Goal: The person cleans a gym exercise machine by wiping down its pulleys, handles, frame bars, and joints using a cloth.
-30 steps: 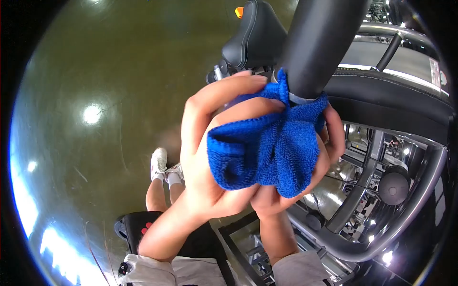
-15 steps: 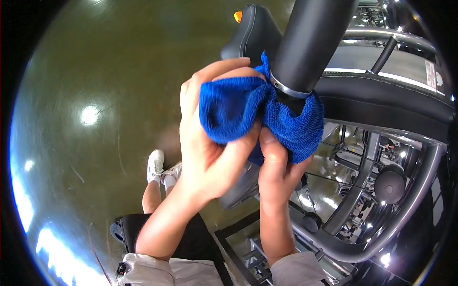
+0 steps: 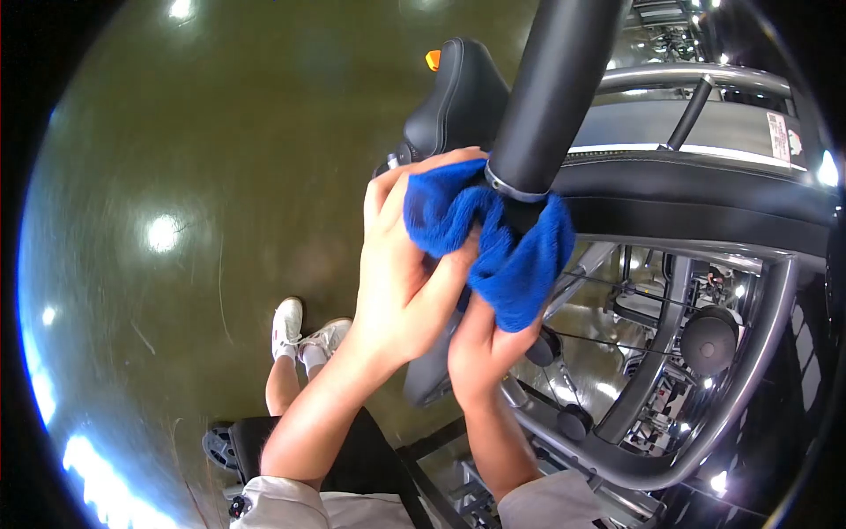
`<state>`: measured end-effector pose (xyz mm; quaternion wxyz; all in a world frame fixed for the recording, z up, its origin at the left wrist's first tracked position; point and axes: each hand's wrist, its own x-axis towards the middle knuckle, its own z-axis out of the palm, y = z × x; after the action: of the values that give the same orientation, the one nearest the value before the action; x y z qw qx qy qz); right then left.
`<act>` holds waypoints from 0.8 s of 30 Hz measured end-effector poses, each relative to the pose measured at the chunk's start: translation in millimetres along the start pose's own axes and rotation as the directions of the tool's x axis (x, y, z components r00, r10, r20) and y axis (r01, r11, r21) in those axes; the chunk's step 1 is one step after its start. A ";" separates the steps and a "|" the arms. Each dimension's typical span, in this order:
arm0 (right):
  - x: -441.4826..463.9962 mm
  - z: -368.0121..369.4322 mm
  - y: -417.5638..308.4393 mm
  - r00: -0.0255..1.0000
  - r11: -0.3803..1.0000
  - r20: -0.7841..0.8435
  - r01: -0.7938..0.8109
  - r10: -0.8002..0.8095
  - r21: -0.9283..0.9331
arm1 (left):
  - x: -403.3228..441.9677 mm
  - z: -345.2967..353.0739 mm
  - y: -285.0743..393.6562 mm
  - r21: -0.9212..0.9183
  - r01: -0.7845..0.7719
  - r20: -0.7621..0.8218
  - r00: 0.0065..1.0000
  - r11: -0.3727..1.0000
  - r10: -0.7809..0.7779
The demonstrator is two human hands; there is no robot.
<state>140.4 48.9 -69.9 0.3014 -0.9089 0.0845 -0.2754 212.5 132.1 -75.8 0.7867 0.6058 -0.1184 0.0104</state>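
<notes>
Plainly, the fingers point(image 3: 385, 196) of the left hand point(image 3: 397, 282) are clamped on a blue cloth point(image 3: 526, 269), bent over its far side with the thumb pressed along the near side. The right hand point(image 3: 486, 353) comes in from below; as far as the folds let one see, its fingers are closed on the cloth too, though most of them are hidden. The cloth is bunched around the lower end of a padded black cylinder point(image 3: 560, 97), just below a thin metal ring point(image 3: 514, 189). Beyond the left fingers is a black saddle-shaped seat point(image 3: 463, 106) with a small orange piece point(image 3: 433, 60) beside it. To the right, a long black pad point(image 3: 705, 198) runs behind the cylinder, and below that a curved grey frame point(image 3: 753, 388) surrounds cables and a round black disc point(image 3: 708, 344). Farther out, the glossy green-brown floor point(image 3: 220, 159) reflects bright lights, and white shoes point(image 3: 287, 324) rest on it. Pale sleeves point(image 3: 555, 501) cover the upper arms at the bottom edge.
</notes>
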 end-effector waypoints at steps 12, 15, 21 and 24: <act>-41.9 -28.6 -2.8 0.968 0.971 0.081 -0.238 0.239 -0.015 | -73.7 -24.6 7.0 0.106 0.612 0.048 0.784 0.784 -0.619; -31.5 -45.6 -10.7 0.958 0.968 0.139 -0.243 0.249 -0.063 | -71.1 -47.8 27.8 0.321 0.676 0.027 0.693 0.663 -0.720; -9.3 -93.7 -27.5 0.866 0.875 0.261 -0.469 0.427 0.124 | -54.9 -75.6 89.6 0.554 0.352 0.203 0.822 0.755 -0.532; 8.6 -107.5 -42.7 0.756 0.705 0.375 -0.646 0.536 0.294 | -42.9 -74.6 105.9 0.543 0.483 0.116 0.767 0.687 -0.631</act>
<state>87.8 26.6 30.9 0.5642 -0.7770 0.2744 -0.0520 166.8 237.0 -1.5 0.5475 0.7832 -0.0354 -0.2926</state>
